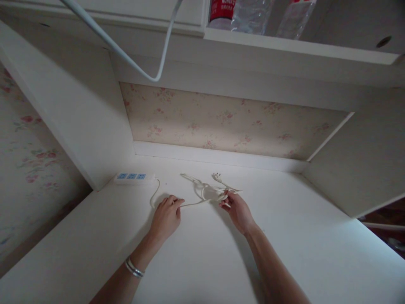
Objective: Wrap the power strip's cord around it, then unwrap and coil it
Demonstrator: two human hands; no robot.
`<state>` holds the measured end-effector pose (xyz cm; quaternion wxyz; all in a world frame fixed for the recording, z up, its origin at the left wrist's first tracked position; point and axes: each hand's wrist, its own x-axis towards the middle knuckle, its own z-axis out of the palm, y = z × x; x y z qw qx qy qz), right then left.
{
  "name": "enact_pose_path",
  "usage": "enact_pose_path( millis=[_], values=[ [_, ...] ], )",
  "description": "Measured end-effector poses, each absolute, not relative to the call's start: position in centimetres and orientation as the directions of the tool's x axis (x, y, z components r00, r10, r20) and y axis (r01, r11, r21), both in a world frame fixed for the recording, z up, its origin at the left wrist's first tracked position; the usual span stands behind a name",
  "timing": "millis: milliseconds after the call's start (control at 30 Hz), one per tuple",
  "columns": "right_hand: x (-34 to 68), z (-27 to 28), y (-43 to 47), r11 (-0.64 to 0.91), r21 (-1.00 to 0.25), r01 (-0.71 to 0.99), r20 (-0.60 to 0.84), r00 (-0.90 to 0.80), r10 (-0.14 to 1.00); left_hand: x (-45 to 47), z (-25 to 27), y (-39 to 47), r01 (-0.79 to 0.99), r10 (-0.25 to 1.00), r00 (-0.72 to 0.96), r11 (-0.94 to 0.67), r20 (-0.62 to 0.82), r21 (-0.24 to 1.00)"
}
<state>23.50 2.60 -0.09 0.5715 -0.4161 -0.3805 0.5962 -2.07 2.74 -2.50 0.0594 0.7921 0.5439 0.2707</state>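
Note:
A white power strip (135, 179) with blue sockets lies at the back left of the white desktop. From its right end a white cord (193, 203) runs under my left hand (167, 212) and on to a loose tangle in the middle. My left hand is closed on the cord, thumb and fingers together. Bunched loops of the same cord are pinched in the fingers of my right hand (236, 207). The plug (217, 176), prongs showing, rests on the desktop just behind that hand.
Side panels (91, 109) stand left and right of the desktop (196, 261), with floral wallpaper (202, 116) behind. An overhead shelf (294, 46) holds plastic bottles (251, 17). A pale bent cable or rod (126, 59) hangs in front at the upper left.

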Motion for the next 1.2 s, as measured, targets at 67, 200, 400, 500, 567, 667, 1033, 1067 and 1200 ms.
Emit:
enact_pose_path(
  millis=[67,200,400,500,567,667,1033,1067,1200],
  values=[
    [22.9,-0.4,1.9,-0.087,-0.934,-0.345,-0.072,-0.056,0.996,-1.2,-2.3,2.4,0.761,0.870,0.289,-0.462,0.400,0.456],
    [21.7,-0.7,0.6,-0.103,-0.949,-0.298,-0.050,-0.180,0.982,0.9,-1.6,1.1,0.615,0.828,0.379,-0.559,0.413,0.556],
    [19.6,-1.1,-0.4,-0.074,-0.968,-0.240,0.008,-0.325,0.946,2.7,-1.0,0.2,0.485,0.797,0.462,-0.594,0.389,0.642],
    [18.9,-1.0,-0.3,-0.090,-0.964,-0.249,0.001,-0.345,0.939,2.8,-1.1,0.4,0.451,0.815,0.431,-0.566,0.386,0.690],
    [19.0,-0.9,-0.1,-0.145,-0.944,-0.296,-0.029,-0.364,0.931,2.7,-1.4,0.7,0.426,0.836,0.388,-0.536,0.388,0.729],
    [19.6,-0.9,0.3,-0.224,-0.860,-0.459,-0.078,-0.316,0.946,2.4,-2.0,1.3,0.388,0.884,0.285,-0.461,0.372,0.798],
    [24.5,-2.2,2.7,-0.058,-0.680,-0.731,-0.125,0.037,0.992,1.7,-2.1,1.7,0.275,0.948,0.193,-0.301,0.254,0.913],
    [24.9,-2.1,2.8,-0.043,-0.649,-0.759,-0.140,0.064,0.988,1.7,-2.1,1.7,0.277,0.949,0.192,-0.295,0.248,0.914],
    [25.7,-1.9,3.0,0.002,-0.621,-0.784,-0.212,0.170,0.962,1.8,-2.1,1.5,0.296,0.945,0.203,-0.307,0.255,0.904]
  ],
)
